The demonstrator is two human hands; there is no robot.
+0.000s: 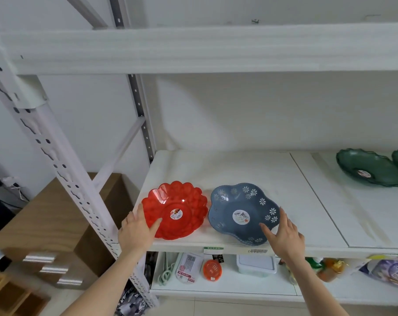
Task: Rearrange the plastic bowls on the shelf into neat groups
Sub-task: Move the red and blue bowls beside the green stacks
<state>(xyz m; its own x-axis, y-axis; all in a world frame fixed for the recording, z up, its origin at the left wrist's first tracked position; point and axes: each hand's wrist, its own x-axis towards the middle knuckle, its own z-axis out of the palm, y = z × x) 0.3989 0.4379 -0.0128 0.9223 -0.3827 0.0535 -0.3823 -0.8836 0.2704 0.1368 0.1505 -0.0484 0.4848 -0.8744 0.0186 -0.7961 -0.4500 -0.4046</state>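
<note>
The fingers (140,216) of the left hand (135,233) are spread apart and lie over the near-left rim of the red bowl (177,209), thumb inside the bowl and the other fingers along its outer edge. It is a loose touch, not a closed grip. The fingers (284,221) of the right hand (287,238) are also apart, resting on the near-right rim of the blue bowl (241,213), thumb tip inside on the bowl wall.

Around the fingers, the largest thing is the white shelf rack: its middle shelf (250,176) carries both bowls just ahead of the fingertips, and an upper shelf beam (193,49) runs well above them. A slotted white upright (56,151) slants down left of the left hand, close to the wrist. Farther left stands a brown cabinet (56,220) with three metal handles.

One red scalloped bowl and one blue flower-patterned bowl sit side by side between the two hands, rims almost touching, each with a round label in its centre. Far right of the right fingers, well apart, are two dark green bowls (371,167), the second cut off by the frame edge.

Below the fingers, the lower shelf (239,288) holds a white lidded container (256,265), a small orange round item (212,269), a packaged item (188,267), and bags at the right.
</note>
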